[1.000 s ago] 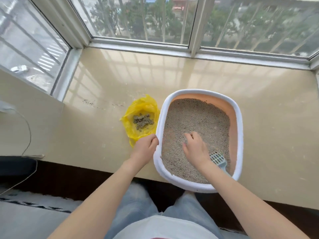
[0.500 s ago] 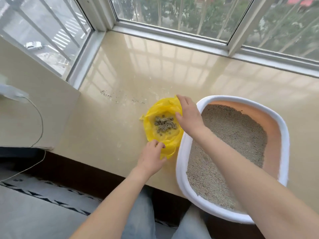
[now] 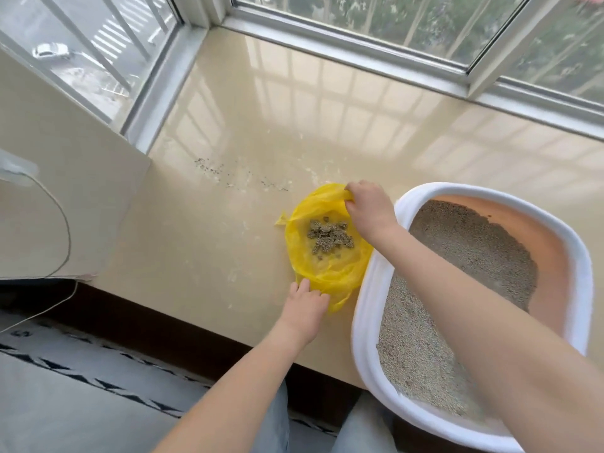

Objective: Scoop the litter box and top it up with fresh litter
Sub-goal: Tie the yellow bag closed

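Both hands on the waste bag, beside the scooped litter box

The litter box sits at the near right of the windowsill, its grey litter banked toward the near side with bare orange floor showing at the far right. Touching its left rim lies the yellow bag, open, with a small heap of clumps in the middle. The right hand pinches the bag's far edge, fingers curled round bunched plastic; the left hand is on the near edge, though whether it grips or only presses I cannot tell. The film looks thin and slack: lifted unevenly, one side could sag and tip the clumps onto the sill, where spilled grains already lie. The forearm crossing the box rim could also nudge the box.
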Motion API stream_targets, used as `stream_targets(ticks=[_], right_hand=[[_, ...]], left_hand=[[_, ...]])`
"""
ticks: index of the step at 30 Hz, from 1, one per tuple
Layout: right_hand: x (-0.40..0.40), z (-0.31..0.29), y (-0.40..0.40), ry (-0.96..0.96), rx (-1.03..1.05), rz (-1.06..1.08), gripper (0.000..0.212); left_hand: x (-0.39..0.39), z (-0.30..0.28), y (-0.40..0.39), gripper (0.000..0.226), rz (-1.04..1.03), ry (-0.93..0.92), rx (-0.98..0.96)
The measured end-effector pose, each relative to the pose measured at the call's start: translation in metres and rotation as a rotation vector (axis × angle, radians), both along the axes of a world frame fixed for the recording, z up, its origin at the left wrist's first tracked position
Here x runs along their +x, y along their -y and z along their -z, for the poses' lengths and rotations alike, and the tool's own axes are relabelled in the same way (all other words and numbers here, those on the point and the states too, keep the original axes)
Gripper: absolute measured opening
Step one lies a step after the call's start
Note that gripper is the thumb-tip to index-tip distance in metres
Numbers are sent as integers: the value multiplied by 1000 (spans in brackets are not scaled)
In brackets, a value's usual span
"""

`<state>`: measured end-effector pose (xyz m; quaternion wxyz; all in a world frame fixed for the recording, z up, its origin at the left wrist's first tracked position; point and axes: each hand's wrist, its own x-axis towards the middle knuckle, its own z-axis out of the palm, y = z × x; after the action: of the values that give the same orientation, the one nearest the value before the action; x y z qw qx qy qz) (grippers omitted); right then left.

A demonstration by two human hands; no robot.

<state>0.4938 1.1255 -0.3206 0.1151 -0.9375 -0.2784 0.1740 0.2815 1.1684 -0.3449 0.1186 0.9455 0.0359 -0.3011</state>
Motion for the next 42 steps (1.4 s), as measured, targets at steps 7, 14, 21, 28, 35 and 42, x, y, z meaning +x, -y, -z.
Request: stream_targets(ticks=[7,14,21,28,35,42], right_hand=[[0,-36,9,-87,267,128,24],[1,-102,19,-66,398,166,27],[7,-179,67,-14,543,145,28],[8,-250,128,5,735,122,28],[17,-322,197,88,803,104,23],[8,-367,255,137,774,114,19]], left_hand=[[6,-41,-25,24,-78,248,-23],[19,-103,-44,8,-107,408,-71],[32,-181,-31,11,-98,673,-17],[41,-264,8,19,-204,866,33],[67,-334,55,12,-243,1042,46],[91,-380,82,17,-153,1029,-29]])
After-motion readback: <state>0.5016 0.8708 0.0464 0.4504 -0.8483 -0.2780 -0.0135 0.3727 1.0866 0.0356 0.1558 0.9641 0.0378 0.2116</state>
